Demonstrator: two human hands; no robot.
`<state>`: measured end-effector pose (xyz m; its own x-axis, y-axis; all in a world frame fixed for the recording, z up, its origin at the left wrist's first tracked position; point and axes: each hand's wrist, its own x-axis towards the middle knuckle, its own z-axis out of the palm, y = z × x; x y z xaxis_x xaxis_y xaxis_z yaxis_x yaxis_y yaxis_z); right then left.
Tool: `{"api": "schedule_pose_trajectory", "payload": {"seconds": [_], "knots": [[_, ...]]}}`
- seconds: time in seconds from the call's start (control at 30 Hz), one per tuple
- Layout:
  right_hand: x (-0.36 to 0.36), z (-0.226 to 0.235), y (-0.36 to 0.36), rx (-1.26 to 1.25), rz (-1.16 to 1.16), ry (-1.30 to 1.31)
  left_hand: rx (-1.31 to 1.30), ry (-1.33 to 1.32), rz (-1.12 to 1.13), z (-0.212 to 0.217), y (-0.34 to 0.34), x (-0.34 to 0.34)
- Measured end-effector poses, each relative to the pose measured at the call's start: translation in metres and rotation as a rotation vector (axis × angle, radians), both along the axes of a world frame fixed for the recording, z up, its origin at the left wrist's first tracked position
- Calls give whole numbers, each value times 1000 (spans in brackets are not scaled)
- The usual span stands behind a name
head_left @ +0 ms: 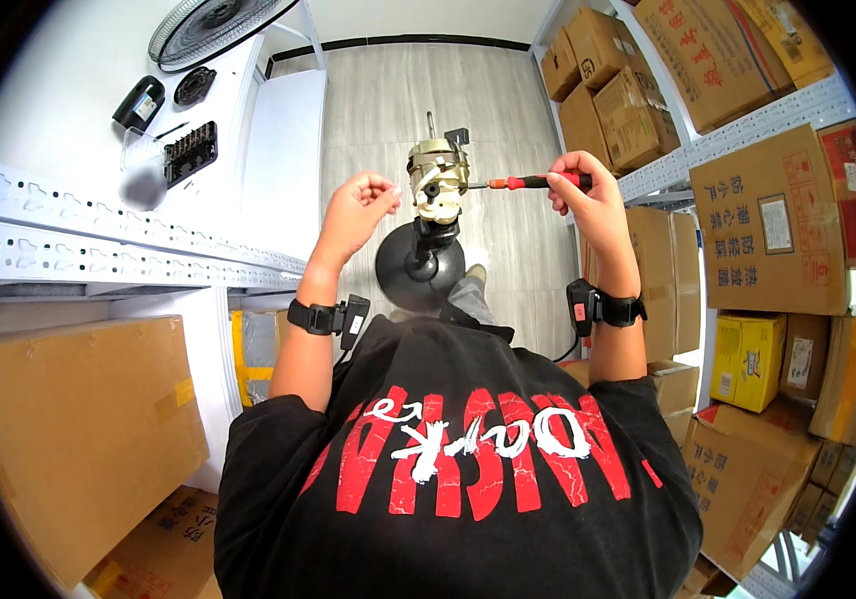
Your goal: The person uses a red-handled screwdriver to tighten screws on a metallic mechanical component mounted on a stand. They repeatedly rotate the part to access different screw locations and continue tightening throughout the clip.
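Observation:
A fan motor (436,180), bare metal with cream-coloured parts, tops a black stand whose round base (398,270) rests on the floor. From the right, my right hand (587,192) grips a red and black screwdriver (528,183). Its shaft points left, with the tip against or just beside the motor's side; exact contact cannot be made out. My left hand (360,210) is held up just left of the motor, thumb and fingers pinched together. Whatever lies between those fingertips, if anything, is too small to name.
On the white shelf at left lie a fan grille (210,32), a black motor cover (138,103), a round black part (194,86) and a bit set (191,154). Cardboard boxes (767,225) fill the right shelving. A large carton (88,429) stands lower left.

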<state>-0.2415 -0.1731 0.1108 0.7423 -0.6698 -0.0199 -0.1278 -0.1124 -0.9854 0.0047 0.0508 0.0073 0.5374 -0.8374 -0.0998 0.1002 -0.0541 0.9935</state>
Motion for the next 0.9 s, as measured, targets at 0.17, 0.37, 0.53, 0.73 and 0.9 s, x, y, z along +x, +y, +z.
{"api": "schedule_pose_trajectory", "payload": {"seconds": [0.17,0.37,0.53,0.73,0.9], "knots": [[0,12,7,54,23,-180,-202,-396,61,60,0,-12],[7,23,20,109,76,-307,-300,-510,-41,97,-3,-30],[13,27,28,95,123,-304,-330,-499,49,95,0,-32],[19,18,31,105,104,-329,-285,-519,74,97,10,-25],[14,13,20,57,65,-323,-260,-638,281,84,30,16]]}}
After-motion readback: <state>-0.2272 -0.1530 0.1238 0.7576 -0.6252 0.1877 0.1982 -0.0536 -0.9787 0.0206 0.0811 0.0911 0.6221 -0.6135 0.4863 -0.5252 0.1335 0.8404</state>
